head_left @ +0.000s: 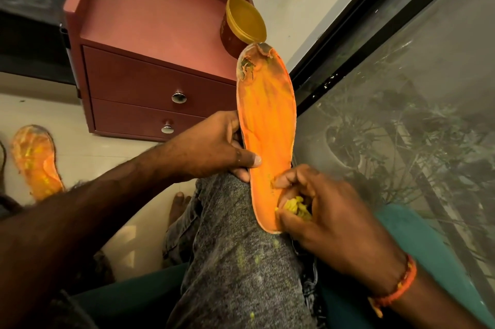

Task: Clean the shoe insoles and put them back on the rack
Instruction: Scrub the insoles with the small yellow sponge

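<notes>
An orange insole (267,125) stands on my raised knee, its torn toe end pointing up. My left hand (214,146) grips its left edge near the middle, thumb across the orange face. My right hand (318,205) is at the heel end, fingers curled round a wad of yellow peeled-off scraps (296,207) and a fingertip pressed against the insole. A second orange insole (36,161), streaked with yellow, lies on the pale floor at the far left.
A maroon two-drawer cabinet (150,66) stands ahead, with a round tin and its yellow lid (245,24) on top. A glass door with a black frame (388,66) runs along the right. My jeans (241,261) carry yellow flecks.
</notes>
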